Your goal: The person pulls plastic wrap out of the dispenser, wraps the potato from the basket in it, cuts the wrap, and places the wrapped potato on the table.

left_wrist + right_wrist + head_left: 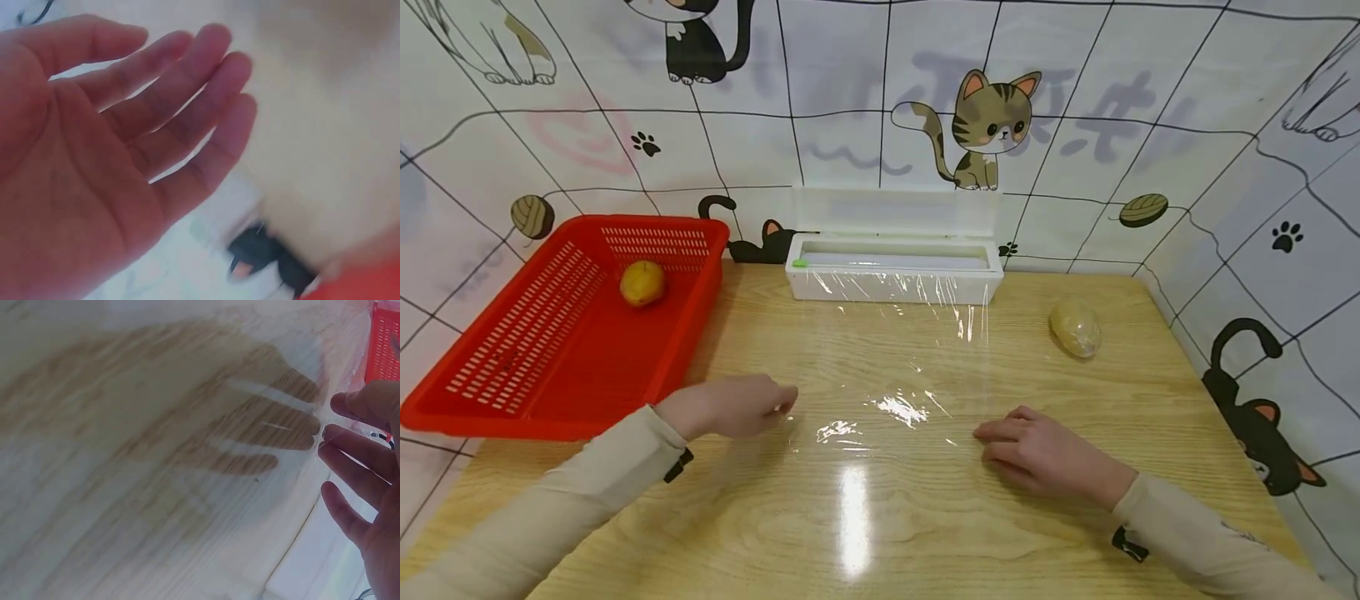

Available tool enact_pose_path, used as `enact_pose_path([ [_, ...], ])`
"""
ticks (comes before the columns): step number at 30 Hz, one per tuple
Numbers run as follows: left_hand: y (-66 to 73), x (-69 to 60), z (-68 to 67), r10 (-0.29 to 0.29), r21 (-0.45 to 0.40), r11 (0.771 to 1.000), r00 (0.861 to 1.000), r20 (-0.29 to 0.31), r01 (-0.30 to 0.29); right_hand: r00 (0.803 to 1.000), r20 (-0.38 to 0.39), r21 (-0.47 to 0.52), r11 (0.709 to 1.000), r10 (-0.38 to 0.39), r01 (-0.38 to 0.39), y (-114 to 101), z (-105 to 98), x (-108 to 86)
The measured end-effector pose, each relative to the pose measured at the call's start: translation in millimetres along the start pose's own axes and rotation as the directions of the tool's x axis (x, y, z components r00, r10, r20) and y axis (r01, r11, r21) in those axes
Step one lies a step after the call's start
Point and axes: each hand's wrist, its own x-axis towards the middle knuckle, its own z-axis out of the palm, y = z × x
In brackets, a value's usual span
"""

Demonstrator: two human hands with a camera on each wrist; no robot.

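A sheet of clear cling film (898, 408) stretches from a white cling film dispenser (895, 286) toward me across the wooden table. My left hand (737, 406) is beside the film's left edge; its fingers (181, 125) are loosely bent with nothing between them in the left wrist view. At the film's near right corner, my right hand (1037, 450) has its fingers (356, 450) spread, the tips at the film's edge. Whether they touch it I cannot tell. The dispenser's lid (895, 212) stands raised, and a small green piece (800, 262) shows at its left end.
A red plastic basket (587, 375) stands on the left with a round yellow fruit (642, 283) inside. On the right of the table (737, 517) lies a yellowish, oval item wrapped in film (1075, 327). A cat-patterned cloth (850, 100) hangs behind and at the sides.
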Motion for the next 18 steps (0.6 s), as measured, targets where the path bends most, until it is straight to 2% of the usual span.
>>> enact_pose_path([
  [2, -2.9, -4.4, -22.6, -0.011, 0.019, 1.000, 0.999, -0.047, 0.012, 1.000, -0.013, 0.005, 1.000, -0.001, 0.001, 1, 0, 0.8],
  [4, -6.9, -10.7, -45.4, -0.054, 0.025, 0.998, 0.995, -0.089, 0.056, 1.000, -0.030, 0.009, 1.000, -0.006, 0.006, 1, 1, 1.9],
  [7, -18.5, -22.4, -74.6, -0.119, 0.048, 0.991, 0.977, -0.176, 0.129, 0.999, -0.050, 0.019, 1.000, -0.001, 0.002, 1, 1, 3.9],
  [10, -39.9, -33.9, -97.9, -0.190, 0.094, 0.970, 0.942, -0.278, 0.223, 0.997, -0.071, 0.031, 0.999, 0.019, -0.017, 2, 1, 4.7],
  [12, -59.3, -40.0, -110.7, -0.251, 0.116, 0.946, 0.914, -0.320, 0.301, 0.996, -0.085, 0.041, 0.999, 0.032, -0.028, 2, 1, 4.4],
  [15, -93.2, -48.3, -124.4, -0.351, 0.100, 0.911, 0.878, -0.326, 0.401, 0.993, -0.105, 0.053, 0.997, 0.054, -0.048, 3, 2, 3.3],
  [18, -126.4, -53.5, -131.0, -0.438, 0.072, 0.877, 0.851, -0.289, 0.476, 0.991, -0.111, 0.063, 0.996, 0.073, -0.067, 4, 1, 2.2],
])
